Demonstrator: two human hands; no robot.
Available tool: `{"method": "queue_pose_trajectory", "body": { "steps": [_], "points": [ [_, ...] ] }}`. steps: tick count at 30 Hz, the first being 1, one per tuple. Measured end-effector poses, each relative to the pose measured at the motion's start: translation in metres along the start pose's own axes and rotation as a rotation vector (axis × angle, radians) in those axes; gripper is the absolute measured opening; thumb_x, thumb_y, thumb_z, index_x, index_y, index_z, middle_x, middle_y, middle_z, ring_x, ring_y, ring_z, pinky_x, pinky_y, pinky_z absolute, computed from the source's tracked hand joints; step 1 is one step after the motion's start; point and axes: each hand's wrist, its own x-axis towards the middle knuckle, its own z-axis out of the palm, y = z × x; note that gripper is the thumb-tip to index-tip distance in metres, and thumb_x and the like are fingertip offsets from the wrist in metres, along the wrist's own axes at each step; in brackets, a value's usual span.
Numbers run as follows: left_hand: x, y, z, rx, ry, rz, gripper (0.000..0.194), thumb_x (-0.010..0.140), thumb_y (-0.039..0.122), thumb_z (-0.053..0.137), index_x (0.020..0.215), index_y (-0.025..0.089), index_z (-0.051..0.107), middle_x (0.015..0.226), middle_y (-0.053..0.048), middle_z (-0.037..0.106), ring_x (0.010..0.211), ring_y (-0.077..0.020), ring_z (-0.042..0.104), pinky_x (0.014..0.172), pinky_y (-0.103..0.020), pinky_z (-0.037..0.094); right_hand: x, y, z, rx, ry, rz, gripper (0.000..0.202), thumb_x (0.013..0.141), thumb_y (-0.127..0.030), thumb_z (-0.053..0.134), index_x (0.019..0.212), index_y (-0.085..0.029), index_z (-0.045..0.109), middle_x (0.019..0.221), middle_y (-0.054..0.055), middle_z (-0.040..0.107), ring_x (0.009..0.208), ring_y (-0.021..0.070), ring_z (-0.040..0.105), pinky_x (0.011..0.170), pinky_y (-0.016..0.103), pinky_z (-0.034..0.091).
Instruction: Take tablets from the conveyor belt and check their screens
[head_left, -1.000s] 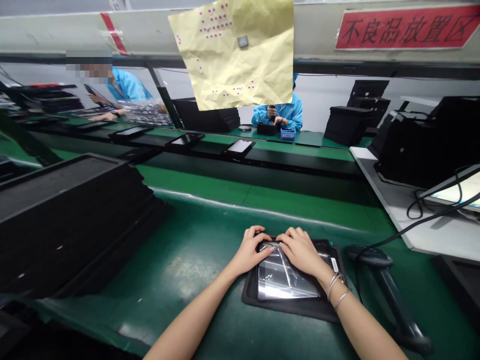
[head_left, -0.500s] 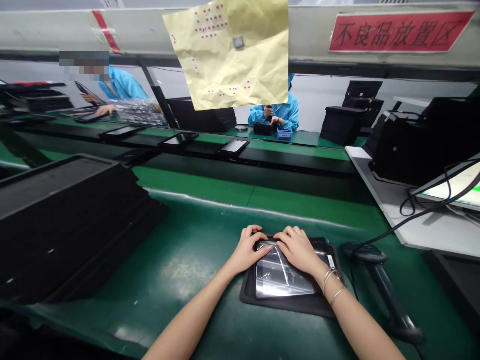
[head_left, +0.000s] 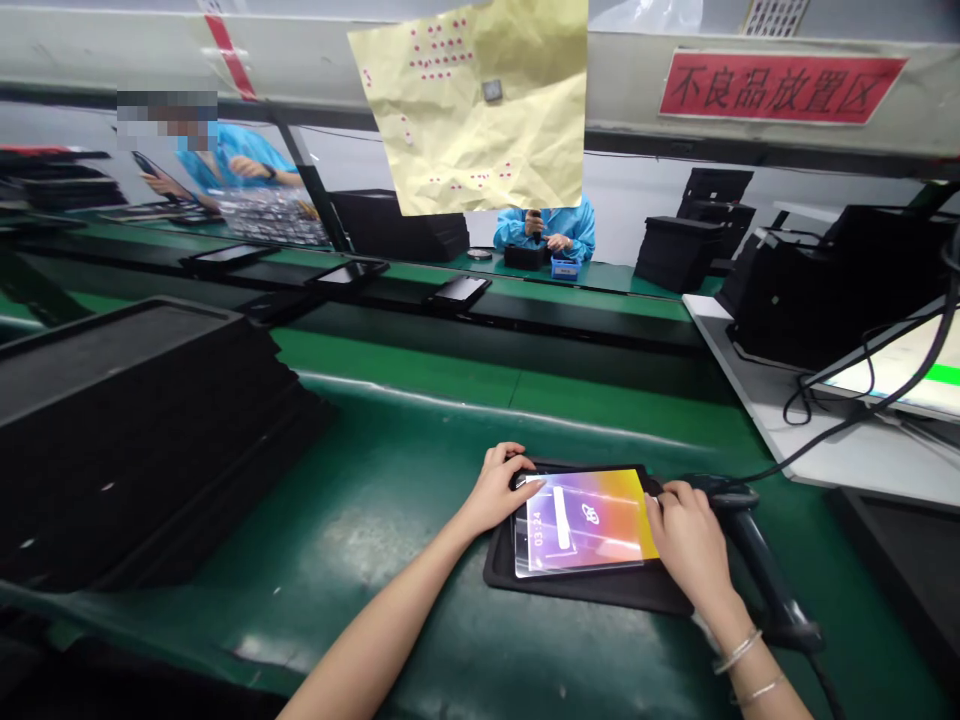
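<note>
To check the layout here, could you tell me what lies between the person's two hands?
In the head view, the lit tablet on its black tray spans the gap between the left hand and right hand.

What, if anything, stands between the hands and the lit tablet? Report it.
Nothing visible does. The left hand already touches the far left corner of the tablet, and the right hand rests at its right edge. The scanner lies beyond the right hand, outside the tray.
</note>
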Motion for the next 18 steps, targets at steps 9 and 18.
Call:
{"method": "queue_pose_trajectory", "body": {
  "steps": [9,18],
  "points": [
    [0.001,0.004,-0.002,0.031,-0.076,0.015,0.025,0.083,0.036,0.06,0.103,0.023,0.067,0.121,-0.01,0.048,0.119,-0.0295,0.042,0.106,-0.047,0.032,0.003,0.017,0.011,0.458,-0.043,0.365,0.035,0.079,-0.053,0.052,0.078,-0.018,0.058,0.101,0.016,0.059,0.094,0.0291,0.058,0.091,0.047,0.044],
    [0.007,0.009,-0.008,-0.037,-0.178,0.021,0.031,0.083,0.04,0.058,0.107,0.024,0.069,0.128,-0.012,0.045,0.124,-0.0319,0.039,0.108,-0.05,0.027,-0.002,-0.005,0.003,1.073,-0.213,0.698,0.054,0.066,-0.061,0.071,0.094,-0.021,0.047,0.069,0.0,0.065,0.063,0.0226,0.065,0.056,0.032,0.051]
  ]
}}
